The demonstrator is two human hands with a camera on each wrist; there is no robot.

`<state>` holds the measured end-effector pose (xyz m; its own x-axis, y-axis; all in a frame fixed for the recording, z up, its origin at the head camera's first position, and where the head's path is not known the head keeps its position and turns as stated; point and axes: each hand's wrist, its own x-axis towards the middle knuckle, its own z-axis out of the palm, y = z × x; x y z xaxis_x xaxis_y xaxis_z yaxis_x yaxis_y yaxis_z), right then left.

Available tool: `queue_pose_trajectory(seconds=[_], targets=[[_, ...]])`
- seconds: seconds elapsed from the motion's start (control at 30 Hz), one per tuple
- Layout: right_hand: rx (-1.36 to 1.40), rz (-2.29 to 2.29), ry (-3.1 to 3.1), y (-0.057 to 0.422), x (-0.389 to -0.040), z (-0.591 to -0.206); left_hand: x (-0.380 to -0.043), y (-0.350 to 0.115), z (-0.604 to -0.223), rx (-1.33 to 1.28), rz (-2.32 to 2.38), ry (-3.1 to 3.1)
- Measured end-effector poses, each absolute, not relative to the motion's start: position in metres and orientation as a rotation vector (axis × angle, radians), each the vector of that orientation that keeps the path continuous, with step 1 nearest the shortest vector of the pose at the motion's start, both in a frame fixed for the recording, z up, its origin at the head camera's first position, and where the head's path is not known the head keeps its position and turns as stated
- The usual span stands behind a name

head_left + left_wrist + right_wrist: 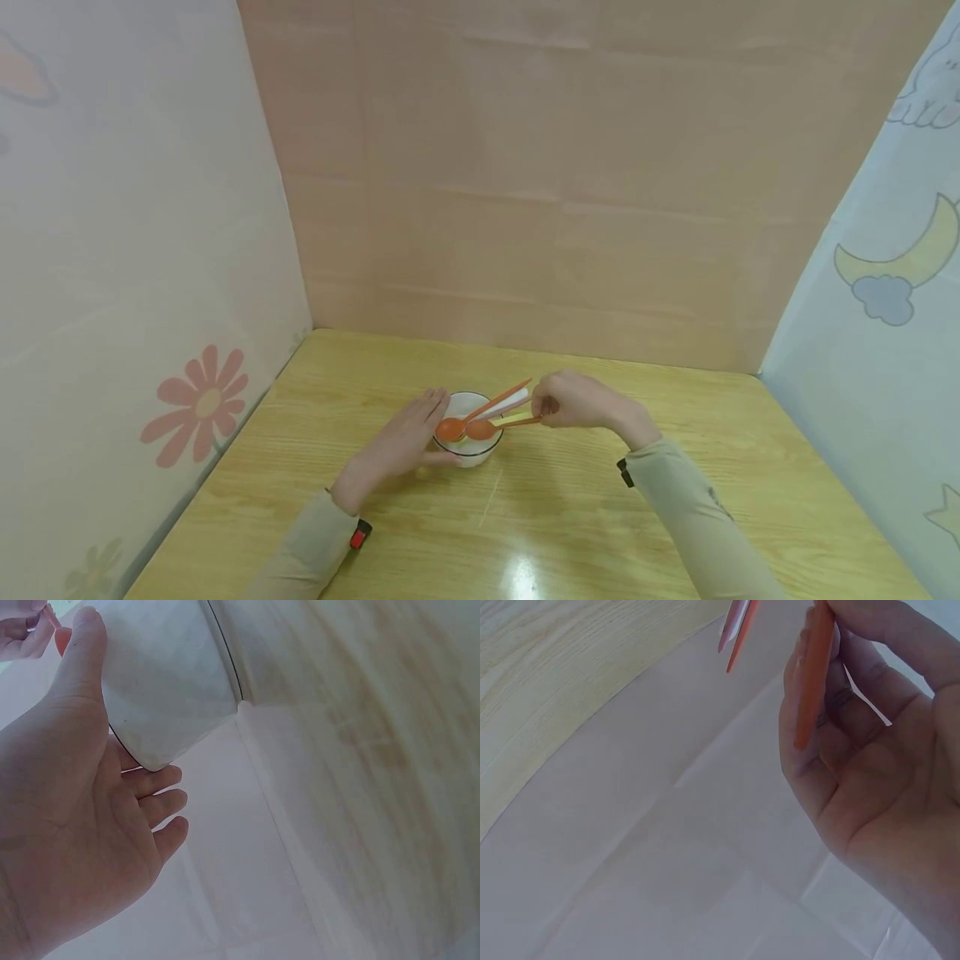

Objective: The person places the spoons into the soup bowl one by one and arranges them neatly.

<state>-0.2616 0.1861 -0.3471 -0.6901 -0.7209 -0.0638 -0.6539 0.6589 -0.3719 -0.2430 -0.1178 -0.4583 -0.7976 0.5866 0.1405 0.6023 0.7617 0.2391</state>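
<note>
A white bowl (pixel 472 460) with a dark rim sits on the wooden table. My left hand (pixel 401 435) holds it from the left, thumb on the near side and fingers around the far side; the left wrist view shows the bowl (pixel 169 675) between them. My right hand (pixel 581 400) pinches the handle of an orange spoon (pixel 481 430), whose head is over the bowl. In the right wrist view, that spoon's handle (pixel 815 682) lies along the fingers. Another orange spoon (pixel 450 429) leans in the bowl, beside a white-and-pink handle (pixel 512 402) and a yellow handle (pixel 516 418).
The wooden table (pixel 600 533) spreads around the bowl. A brown paper-like backdrop (pixel 525 183) rises behind it. Pale walls with printed pictures stand at the left (pixel 135 250) and right (pixel 862 400).
</note>
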Motion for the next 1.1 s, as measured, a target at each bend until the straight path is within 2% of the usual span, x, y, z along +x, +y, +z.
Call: queue_pose_trajectory(seconds=[1.1], targets=[[-1.268,-0.277,2.703,0.157,-0.291,-0.336,-0.242,-0.118,-0.458,-0.979,-0.436,-2.898]])
